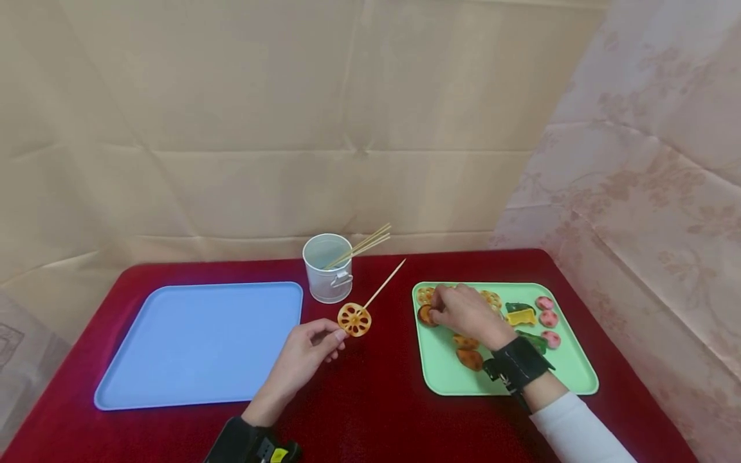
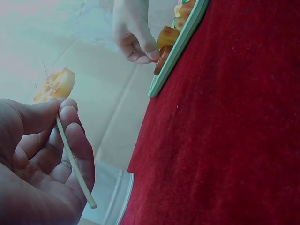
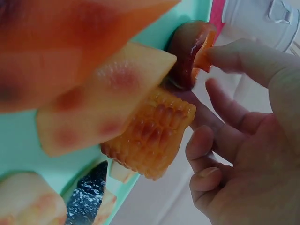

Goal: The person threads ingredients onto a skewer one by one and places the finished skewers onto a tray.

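Observation:
My left hand (image 1: 305, 352) pinches a wooden skewer (image 1: 384, 283) at a lotus root slice (image 1: 363, 327). The slice faces me, and the pointed end rises up and to the right past it. In the left wrist view, the blunt end of the stick lies across the curled fingers. Over the green tray (image 1: 448, 381), my right hand (image 1: 467, 313) reaches to the far left corner. Its thumb and a finger pinch a brown toy mushroom (image 3: 183, 49) with an orange cut in its cap. Beside it in the right wrist view lies a grilled corn piece (image 3: 152, 131).
A small metal bucket (image 1: 327, 285) with several skewers (image 1: 370, 244) leaning out stands between the trays at the back. The blue tray (image 1: 202, 347) lies to the left. Pink round pieces (image 1: 548, 319), a yellow piece (image 1: 521, 317) and green pieces sit on the green tray's right side.

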Demonstrator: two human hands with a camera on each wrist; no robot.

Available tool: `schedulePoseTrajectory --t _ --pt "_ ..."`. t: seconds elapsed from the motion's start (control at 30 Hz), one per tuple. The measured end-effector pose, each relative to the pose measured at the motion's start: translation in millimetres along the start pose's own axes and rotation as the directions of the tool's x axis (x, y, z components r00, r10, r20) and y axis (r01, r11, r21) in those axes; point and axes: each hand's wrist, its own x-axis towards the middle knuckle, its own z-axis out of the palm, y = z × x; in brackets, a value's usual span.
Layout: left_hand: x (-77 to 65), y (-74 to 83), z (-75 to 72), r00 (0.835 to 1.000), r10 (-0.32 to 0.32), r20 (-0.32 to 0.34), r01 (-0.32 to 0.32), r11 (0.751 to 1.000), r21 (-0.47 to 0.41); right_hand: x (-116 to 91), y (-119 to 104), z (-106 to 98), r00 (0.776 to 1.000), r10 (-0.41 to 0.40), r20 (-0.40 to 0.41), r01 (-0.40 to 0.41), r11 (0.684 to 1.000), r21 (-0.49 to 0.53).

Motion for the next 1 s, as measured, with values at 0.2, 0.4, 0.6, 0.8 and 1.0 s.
schedulePoseTrajectory --t 0.2,0.4,0.6,0.8,1.0 --pt "0.5 0.5 0.8 1.0 0.008 -0.005 -0.008 1.0 0.002 -0.7 0.5 0.0 0.998 0.032 -0.06 -0.03 0.999 0.025" --pt "0.3 0.2 0.8 1.0 0.0 -0.007 0.0 1.0 0.001 -3.9 -3.3 -4.9 0.99 0.078 -0.114 -0.068 0.994 0.091" --pt "-0.4 -1.2 0.7 1.0 -0.007 -0.007 0.007 1.0 -0.003 -8.6 -6.9 -7.7 0.977 0.132 -0.166 -0.086 0.962 0.261" --pt "-1.9 -0.7 1.6 1.0 -0.017 -0.01 0.017 1.0 -0.015 -11.9 -11.2 -6.8 0.958 0.198 -0.208 -0.104 0.914 0.391" --pt "0.8 -1.0 1.2 1.0 0.004 0.005 -0.004 1.0 0.002 -10.3 -12.2 -4.2 0.952 0.25 -0.178 -0.097 0.796 0.597"
